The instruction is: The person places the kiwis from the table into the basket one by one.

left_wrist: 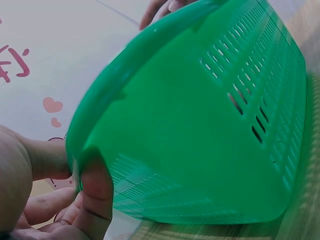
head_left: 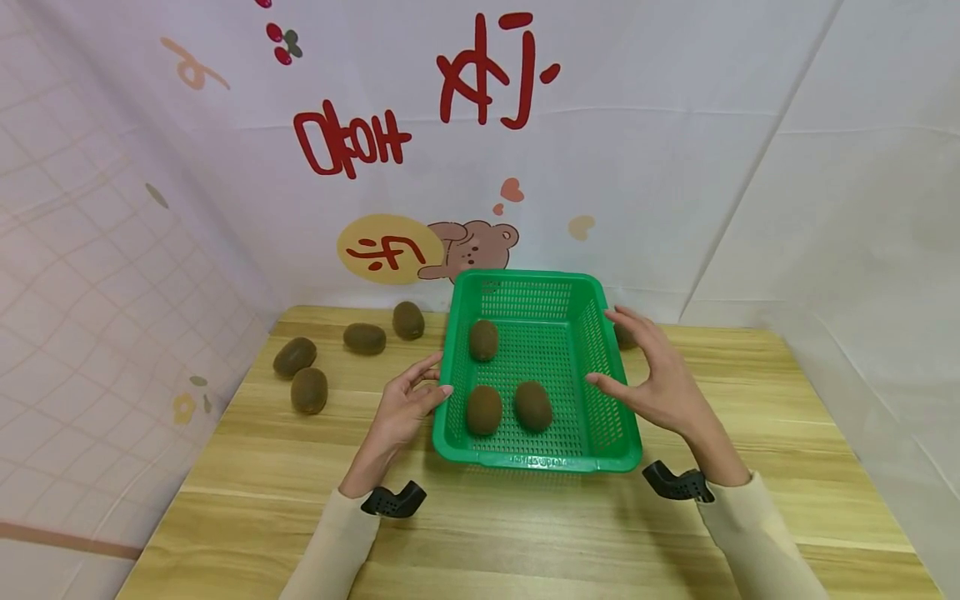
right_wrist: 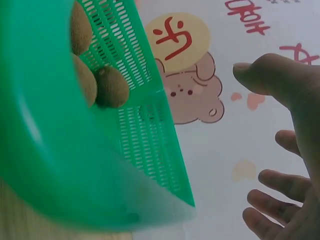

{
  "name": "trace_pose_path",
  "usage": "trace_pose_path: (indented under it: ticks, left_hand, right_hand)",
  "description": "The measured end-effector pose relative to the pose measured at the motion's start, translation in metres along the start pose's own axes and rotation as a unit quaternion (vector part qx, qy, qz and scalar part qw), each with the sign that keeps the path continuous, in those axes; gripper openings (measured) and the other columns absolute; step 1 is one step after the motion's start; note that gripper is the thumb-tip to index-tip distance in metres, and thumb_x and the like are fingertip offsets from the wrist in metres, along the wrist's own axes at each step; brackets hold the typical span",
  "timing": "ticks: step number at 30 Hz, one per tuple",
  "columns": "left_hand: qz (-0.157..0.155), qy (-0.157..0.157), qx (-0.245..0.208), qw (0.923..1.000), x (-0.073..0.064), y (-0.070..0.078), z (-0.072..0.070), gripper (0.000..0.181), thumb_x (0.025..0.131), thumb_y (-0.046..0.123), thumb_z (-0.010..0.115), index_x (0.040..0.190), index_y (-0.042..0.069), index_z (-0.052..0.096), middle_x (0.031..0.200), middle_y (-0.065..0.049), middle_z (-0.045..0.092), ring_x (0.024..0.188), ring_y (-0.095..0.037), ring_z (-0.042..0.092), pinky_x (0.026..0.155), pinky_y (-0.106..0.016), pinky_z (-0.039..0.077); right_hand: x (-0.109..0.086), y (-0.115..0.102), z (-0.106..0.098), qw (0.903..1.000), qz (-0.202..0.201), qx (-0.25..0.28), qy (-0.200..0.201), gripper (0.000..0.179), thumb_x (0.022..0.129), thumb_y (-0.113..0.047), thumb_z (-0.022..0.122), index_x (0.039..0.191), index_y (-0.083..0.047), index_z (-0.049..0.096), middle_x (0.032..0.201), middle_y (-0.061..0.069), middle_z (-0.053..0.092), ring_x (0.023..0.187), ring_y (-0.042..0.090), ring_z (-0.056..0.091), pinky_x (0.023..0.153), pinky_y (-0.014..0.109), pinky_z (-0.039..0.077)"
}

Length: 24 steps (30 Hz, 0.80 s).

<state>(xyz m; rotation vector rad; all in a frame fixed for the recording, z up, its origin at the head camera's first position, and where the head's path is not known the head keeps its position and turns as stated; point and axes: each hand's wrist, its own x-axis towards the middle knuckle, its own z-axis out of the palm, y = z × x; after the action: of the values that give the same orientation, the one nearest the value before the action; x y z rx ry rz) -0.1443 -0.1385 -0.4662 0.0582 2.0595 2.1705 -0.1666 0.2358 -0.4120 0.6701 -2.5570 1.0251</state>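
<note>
A green plastic basket (head_left: 536,461) with slotted walls stands mid-table, tilted up a little in the left wrist view. Three brown kiwis lie inside: one kiwi (head_left: 483,340) towards the back, another kiwi (head_left: 484,410) at the front left, and a third kiwi (head_left: 533,406) beside it. My left hand (head_left: 405,403) pinches the basket's left rim between thumb and fingers, as the left wrist view shows. By the right rim is my right hand (head_left: 660,379), thumb and fingers spread. The right wrist view shows those fingers (right_wrist: 285,185) apart from the basket, holding nothing.
Several kiwis lie on the wooden table (head_left: 247,475) left of the basket, among them a kiwi (head_left: 309,391) nearest the front. Another kiwi (head_left: 624,337) is partly hidden behind my right hand. A white printed cloth (head_left: 637,167) hangs along the table's back edge.
</note>
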Motion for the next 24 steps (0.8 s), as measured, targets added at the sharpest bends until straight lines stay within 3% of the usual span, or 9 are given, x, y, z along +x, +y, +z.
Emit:
trace_pose_path:
  ticks: [8, 24]
  left_hand:
    - [0.011, 0.0, 0.001, 0.9999, 0.001, -0.003, 0.0, 0.058, 0.098, -0.001, 0.064, 0.153, 0.007, 0.047, 0.118, -0.013, 0.054, 0.082, -0.002, 0.062, 0.07, -0.019, 0.051]
    - [0.006, 0.001, -0.011, 0.9999, 0.001, -0.002, 0.0, 0.058, 0.098, -0.002, 0.064, 0.152, 0.008, 0.048, 0.117, -0.013, 0.054, 0.081, -0.002, 0.061, 0.07, -0.018, 0.051]
  right_hand:
    - [0.0, 0.018, -0.002, 0.9995, 0.026, -0.006, -0.015, 0.097, 0.078, -0.025, 0.09, 0.16, -0.022, 0.038, 0.168, 0.014, 0.027, 0.152, 0.044, 0.025, 0.11, 0.076, 0.028]
    - [0.002, 0.051, -0.01, 0.9949, 0.097, 0.01, -0.026, 0.101, 0.082, -0.029, 0.087, 0.164, -0.022, 0.028, 0.172, 0.013, 0.016, 0.156, 0.047, 0.013, 0.112, 0.08, 0.018]
